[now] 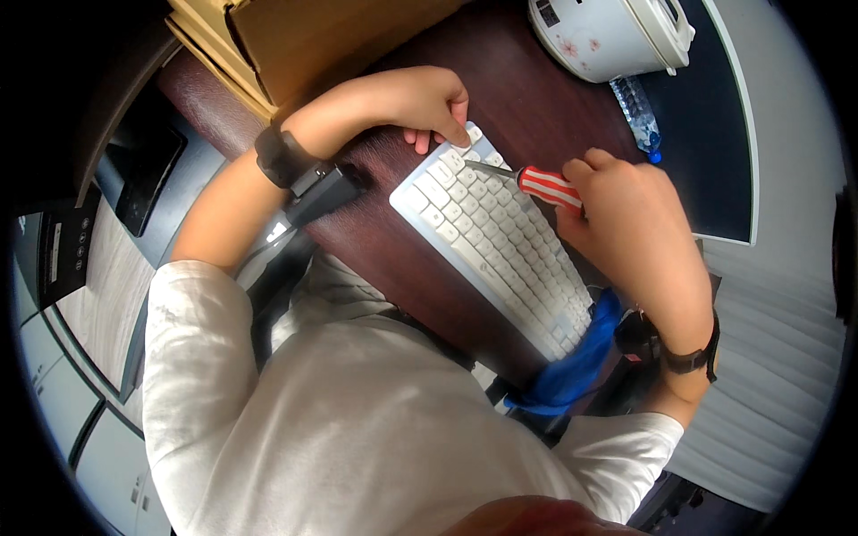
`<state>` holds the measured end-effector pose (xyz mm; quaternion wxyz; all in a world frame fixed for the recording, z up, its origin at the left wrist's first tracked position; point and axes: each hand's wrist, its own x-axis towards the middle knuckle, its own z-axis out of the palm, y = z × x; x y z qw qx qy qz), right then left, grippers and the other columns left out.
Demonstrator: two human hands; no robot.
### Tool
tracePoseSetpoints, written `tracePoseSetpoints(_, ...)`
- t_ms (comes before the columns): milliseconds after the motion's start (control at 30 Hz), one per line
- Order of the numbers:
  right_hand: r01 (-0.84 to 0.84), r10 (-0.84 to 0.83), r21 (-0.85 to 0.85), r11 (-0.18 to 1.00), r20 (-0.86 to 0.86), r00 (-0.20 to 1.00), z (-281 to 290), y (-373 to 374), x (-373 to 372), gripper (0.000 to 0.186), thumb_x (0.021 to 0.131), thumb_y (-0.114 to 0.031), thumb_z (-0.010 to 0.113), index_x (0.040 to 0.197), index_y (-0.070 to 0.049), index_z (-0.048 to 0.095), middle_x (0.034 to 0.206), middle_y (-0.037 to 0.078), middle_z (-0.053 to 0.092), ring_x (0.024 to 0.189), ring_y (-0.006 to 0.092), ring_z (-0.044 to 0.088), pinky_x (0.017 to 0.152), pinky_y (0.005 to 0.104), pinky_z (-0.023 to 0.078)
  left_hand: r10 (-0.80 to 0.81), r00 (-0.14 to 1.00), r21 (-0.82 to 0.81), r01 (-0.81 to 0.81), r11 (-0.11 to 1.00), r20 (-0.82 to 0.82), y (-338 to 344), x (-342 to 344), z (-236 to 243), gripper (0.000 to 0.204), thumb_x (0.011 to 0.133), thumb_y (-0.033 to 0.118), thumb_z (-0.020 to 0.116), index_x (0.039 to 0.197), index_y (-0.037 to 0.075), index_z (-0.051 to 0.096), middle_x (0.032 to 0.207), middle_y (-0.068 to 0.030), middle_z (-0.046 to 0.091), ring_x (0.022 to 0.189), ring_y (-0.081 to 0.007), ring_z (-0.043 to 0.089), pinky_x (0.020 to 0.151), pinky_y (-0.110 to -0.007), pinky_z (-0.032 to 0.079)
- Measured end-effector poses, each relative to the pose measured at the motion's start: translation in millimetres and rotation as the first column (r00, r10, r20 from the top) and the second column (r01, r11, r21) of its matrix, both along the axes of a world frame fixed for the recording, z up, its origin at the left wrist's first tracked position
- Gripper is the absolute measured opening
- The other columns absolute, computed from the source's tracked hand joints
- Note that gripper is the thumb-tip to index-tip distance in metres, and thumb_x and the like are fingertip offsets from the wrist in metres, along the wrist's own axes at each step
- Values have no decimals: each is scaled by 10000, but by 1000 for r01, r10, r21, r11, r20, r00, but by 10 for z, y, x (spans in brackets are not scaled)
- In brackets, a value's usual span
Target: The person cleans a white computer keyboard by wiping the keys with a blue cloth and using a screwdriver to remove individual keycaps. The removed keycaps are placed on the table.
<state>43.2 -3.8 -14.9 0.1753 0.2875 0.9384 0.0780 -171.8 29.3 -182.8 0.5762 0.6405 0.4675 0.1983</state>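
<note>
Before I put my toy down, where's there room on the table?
Bare brown table lies between the white cooker and the left hand, plus a strip between the keyboard and the shirt. It's crowded at the keyboard's lower right end, by the blue bundle, and around the right hand with its red-striped tool.

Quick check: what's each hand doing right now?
Left hand: fingers bent at the keyboard's far end; whether it grips cannot be told.
Right hand: closed, holding the screwdriver, tip at the keys.
</note>
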Motion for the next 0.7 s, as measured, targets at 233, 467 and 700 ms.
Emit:
tracePoseSetpoints(233,139,-139,-57,989,-1,990,-50,-125,51,167,845,-171,646,858,-4,647,821,150,642,660,315,665,615,395,544,-18,1000,10,18,1000,-4,-9,10,-23,248,870,229,745,904,3,649,755,-43,667,559,-102,617,477,-238,476)
tracePoseSetpoints(467,134,-135,-26,991,-16,991,-37,-197,45,179,833,-177,675,867,-5,638,816,135,632,667,313,663,618,391,540,-15,1000,2,15,1000,-1,-5,7,-17,238,881,209,731,921,-10,647,750,-56,666,567,-112,622,489,-248,501)
tracePoseSetpoints(700,144,-145,-25,989,-45,988,-42,-232,43,169,830,-173,685,887,-19,644,826,127,628,653,313,652,608,391,536,-24,1000,8,24,1000,12,7,17,-34,237,890,194,721,924,-25,639,732,-67,659,560,-121,627,478,-258,513)
